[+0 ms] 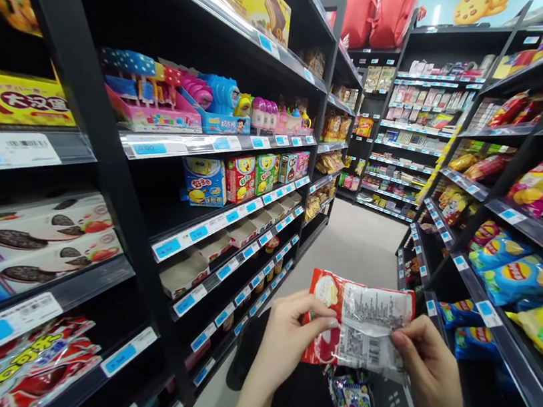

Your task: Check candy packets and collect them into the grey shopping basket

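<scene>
I hold a small red and clear snack packet point(363, 318) in front of me in a shop aisle, its printed back label facing me. My left hand point(285, 339) pinches the packet's left side with thumb on top. My right hand point(428, 367) grips its lower right corner. Below the packet lies a black basket point(395, 405) with several small colourful packets point(355, 404) in it.
Black shelves point(112, 185) on the left carry biscuit boxes point(28, 237), toy candies point(197, 103) and small cartons point(247, 176). Shelves on the right hold crisp bags point(513, 270). The grey aisle floor point(352, 239) runs ahead to more shelves point(406, 124) under red bags point(380, 6).
</scene>
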A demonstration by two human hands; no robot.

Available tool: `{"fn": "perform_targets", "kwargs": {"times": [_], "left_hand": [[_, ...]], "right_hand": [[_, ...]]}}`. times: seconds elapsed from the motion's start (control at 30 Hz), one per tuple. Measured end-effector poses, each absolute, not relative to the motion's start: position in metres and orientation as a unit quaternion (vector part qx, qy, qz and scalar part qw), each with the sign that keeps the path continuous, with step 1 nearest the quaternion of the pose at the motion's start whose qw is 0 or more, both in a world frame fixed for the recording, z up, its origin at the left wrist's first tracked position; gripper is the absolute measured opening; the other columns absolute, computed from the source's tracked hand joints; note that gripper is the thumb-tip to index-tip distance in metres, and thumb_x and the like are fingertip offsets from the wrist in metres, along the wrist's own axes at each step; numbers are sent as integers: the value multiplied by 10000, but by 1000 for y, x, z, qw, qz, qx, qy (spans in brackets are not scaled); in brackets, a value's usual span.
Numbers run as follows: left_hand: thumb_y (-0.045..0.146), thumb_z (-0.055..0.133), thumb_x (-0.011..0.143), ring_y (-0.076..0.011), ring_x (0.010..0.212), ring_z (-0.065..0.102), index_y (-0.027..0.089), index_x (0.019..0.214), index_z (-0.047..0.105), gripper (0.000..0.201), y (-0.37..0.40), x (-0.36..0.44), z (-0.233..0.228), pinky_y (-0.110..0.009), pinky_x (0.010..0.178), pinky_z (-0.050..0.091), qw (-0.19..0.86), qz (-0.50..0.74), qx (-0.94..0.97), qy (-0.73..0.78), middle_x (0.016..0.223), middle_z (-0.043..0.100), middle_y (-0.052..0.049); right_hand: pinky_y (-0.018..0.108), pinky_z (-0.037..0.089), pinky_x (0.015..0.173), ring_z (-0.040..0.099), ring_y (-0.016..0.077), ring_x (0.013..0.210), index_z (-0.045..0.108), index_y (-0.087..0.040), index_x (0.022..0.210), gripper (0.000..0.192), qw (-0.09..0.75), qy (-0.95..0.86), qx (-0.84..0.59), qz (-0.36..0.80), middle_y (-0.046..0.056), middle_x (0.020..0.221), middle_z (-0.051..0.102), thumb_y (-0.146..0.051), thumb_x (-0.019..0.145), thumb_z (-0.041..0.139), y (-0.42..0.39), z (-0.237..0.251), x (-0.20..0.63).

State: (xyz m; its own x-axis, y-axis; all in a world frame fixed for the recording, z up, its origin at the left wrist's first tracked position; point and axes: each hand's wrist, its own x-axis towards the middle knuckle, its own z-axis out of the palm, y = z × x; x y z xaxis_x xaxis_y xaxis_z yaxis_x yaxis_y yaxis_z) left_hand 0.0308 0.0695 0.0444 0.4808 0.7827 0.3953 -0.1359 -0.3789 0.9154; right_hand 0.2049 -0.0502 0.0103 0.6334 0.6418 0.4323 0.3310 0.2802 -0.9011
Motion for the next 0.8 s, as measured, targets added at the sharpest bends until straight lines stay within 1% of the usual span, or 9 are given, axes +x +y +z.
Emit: {"fn": "perform_targets", "kwargs": {"times": [0.07,0.17,0.27,0.33,0.43,0.53,0.63,0.7,0.8], "left_hand": [[184,712,709,-142,645,548,180,574,688,137,67,30,46,-253,641,379,514,440,696,241,634,663,7],[210,704,715,-144,670,551,168,598,652,134,67,30,45,-252,662,390,565,417,667,249,673,671,6],[187,733,668,-126,633,537,160,611,634,117,70,35,43,-236,625,386,623,400,623,254,648,655,16],[165,766,616,-117,604,544,167,636,601,166,72,39,41,-223,593,393,688,398,563,227,638,648,33],[146,796,568,-90,531,541,160,642,587,222,76,45,37,-192,538,398,756,395,479,207,580,626,49],[138,811,545,-79,494,558,127,652,660,185,82,47,30,-176,512,412,792,372,429,223,558,645,21],[154,796,547,-118,566,638,116,715,714,191,87,45,25,-208,583,487,828,342,384,224,665,721,-39],[170,736,579,-164,667,684,103,798,742,229,89,43,24,-250,674,524,847,324,367,204,759,749,-80],[122,626,564,-248,904,696,69,976,739,430,92,46,21,-309,836,520,877,293,359,128,962,751,-131]], "right_hand": [[182,364,468,449,101,493,525,-202,612,369,670,-416,-606,109,-47,542,509,-487,783,685,-51,14,204],[182,343,480,432,99,509,510,-207,651,363,687,-376,-610,119,-51,556,498,-498,784,681,-50,17,198],[178,301,433,419,93,451,492,-238,775,327,718,-334,-577,202,-75,547,505,-474,762,719,-46,18,194],[174,290,416,417,90,423,488,-252,822,322,731,-318,-544,260,-84,538,507,-437,752,743,-44,14,197],[181,333,431,459,94,447,558,-236,794,282,739,-326,-495,320,-60,558,542,-420,735,763,-40,6,208],[213,434,499,566,133,557,669,-229,818,235,742,-360,-446,349,2,681,644,-453,768,722,-40,0,218],[283,518,604,648,195,686,723,-238,977,317,724,-405,-430,355,55,823,713,-447,738,746,-44,3,221],[299,533,639,664,203,708,719,-242,1038,383,714,-413,-461,326,61,861,730,-369,687,802,-47,7,222],[276,519,587,636,169,622,736,-224,943,317,714,-383,-543,220,39,790,728,-290,648,831,-47,11,227]]}}
